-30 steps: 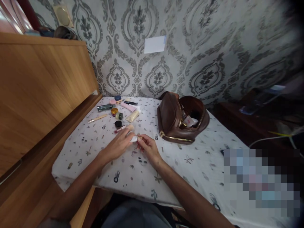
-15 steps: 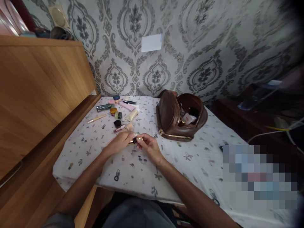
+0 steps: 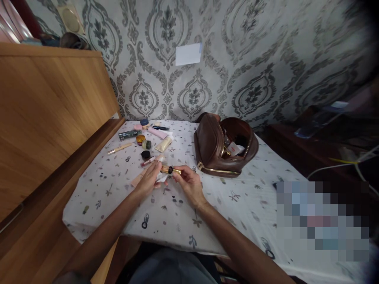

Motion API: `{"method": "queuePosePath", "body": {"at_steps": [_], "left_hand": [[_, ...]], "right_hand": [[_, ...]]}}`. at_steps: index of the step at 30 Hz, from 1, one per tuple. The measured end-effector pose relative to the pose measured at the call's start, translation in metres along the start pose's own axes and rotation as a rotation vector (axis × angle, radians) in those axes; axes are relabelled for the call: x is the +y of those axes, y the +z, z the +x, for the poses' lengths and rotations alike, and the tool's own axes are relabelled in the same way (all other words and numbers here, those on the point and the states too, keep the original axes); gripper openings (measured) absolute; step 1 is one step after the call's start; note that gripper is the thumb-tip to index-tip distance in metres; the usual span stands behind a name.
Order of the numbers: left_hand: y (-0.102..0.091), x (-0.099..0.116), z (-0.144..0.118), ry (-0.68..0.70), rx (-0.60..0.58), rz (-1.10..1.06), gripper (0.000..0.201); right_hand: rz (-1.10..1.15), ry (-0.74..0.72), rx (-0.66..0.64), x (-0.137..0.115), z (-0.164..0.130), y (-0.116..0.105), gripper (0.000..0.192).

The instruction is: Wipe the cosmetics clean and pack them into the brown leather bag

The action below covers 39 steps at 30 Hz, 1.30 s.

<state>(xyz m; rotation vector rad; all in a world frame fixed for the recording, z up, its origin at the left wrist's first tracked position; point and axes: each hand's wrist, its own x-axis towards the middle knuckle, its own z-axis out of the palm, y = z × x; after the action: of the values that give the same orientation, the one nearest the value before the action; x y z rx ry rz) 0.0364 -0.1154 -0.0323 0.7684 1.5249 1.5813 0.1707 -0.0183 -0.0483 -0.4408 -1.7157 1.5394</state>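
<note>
Both hands meet over the middle of the table (image 3: 237,205), which is covered by a white printed cloth. The left hand (image 3: 149,179) and the right hand (image 3: 188,181) pinch a small gold tube (image 3: 170,170) with a dark band between their fingertips, each closed on one end. The tube lies level, just above the cloth. A white tissue (image 3: 162,178) sits under the left fingers, touching them.

Just beyond the hands, toward the wall, small cosmetics lie scattered: a black pot (image 3: 145,154), a pink-tipped stick (image 3: 148,160), two little jars (image 3: 143,141), a cream tube (image 3: 164,144), a pink tube (image 3: 158,132), a dark green tube (image 3: 129,134), a thin brush (image 3: 120,148) and a blue-capped bottle (image 3: 144,123). They crowd the far left part of the table, near the left hand.

To the right of the hands, a brown bag (image 3: 225,148) stands open, with small things inside. It is near the right hand but apart from it.

A wooden cabinet (image 3: 50,118) runs along the table's left edge, closing that side. The patterned wall closes the far edge. The near edge hangs over the person's lap. The cloth between the hands and the near edge is bare, and so is the stretch in front of the bag.
</note>
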Motion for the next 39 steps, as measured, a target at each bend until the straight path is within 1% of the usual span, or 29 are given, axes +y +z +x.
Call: {"method": "queuePosePath", "body": {"at_steps": [4,8,11,13,16,19,23,26,29,31,32,35,37,39], "left_hand": [[-0.001,-0.004,-0.002,0.02,0.006,0.042,0.052],[-0.004,-0.008,0.001,0.125,0.047,0.114,0.048],[-0.006,-0.008,0.003,0.188,0.085,0.226,0.049],[-0.008,-0.007,0.002,0.201,0.093,0.317,0.051],[-0.009,-0.003,0.0,0.206,0.134,0.404,0.052],[-0.007,0.001,-0.002,0.259,0.169,0.434,0.048],[-0.004,0.002,-0.002,0.306,0.162,0.468,0.048],[-0.002,0.001,-0.001,0.315,0.151,0.487,0.049],[-0.001,0.001,-0.001,0.333,0.114,0.465,0.05],[-0.002,0.0,-0.001,0.306,0.082,0.42,0.051],[-0.002,0.0,-0.002,0.27,0.056,0.391,0.052],[-0.001,0.0,-0.005,0.112,-0.022,0.286,0.054],[0.002,0.0,-0.007,0.005,-0.031,0.224,0.054],[0.006,-0.001,-0.01,-0.088,-0.014,0.178,0.055]], "right_hand": [[-0.17,-0.101,-0.031,0.002,-0.006,0.002,0.025],[-0.207,-0.116,-0.037,0.002,-0.008,0.004,0.021],[-0.244,-0.117,-0.041,-0.001,-0.009,0.006,0.021],[-0.232,-0.101,-0.036,-0.001,-0.011,0.008,0.021],[-0.15,-0.037,-0.017,-0.001,-0.012,0.01,0.024],[-0.092,0.013,-0.003,-0.001,-0.012,0.01,0.026],[-0.118,0.004,0.014,-0.002,-0.012,0.01,0.028],[-0.114,0.008,-0.03,-0.002,-0.013,0.011,0.03],[-0.125,-0.02,-0.091,0.0,-0.014,0.013,0.032],[-0.146,-0.052,-0.112,0.0,-0.013,0.013,0.033],[-0.16,-0.068,-0.118,-0.001,-0.012,0.012,0.033],[-0.221,-0.124,-0.094,-0.004,-0.01,0.011,0.031],[-0.264,-0.165,-0.063,-0.006,-0.009,0.01,0.029],[-0.292,-0.168,-0.054,-0.007,-0.009,0.009,0.027]]}}
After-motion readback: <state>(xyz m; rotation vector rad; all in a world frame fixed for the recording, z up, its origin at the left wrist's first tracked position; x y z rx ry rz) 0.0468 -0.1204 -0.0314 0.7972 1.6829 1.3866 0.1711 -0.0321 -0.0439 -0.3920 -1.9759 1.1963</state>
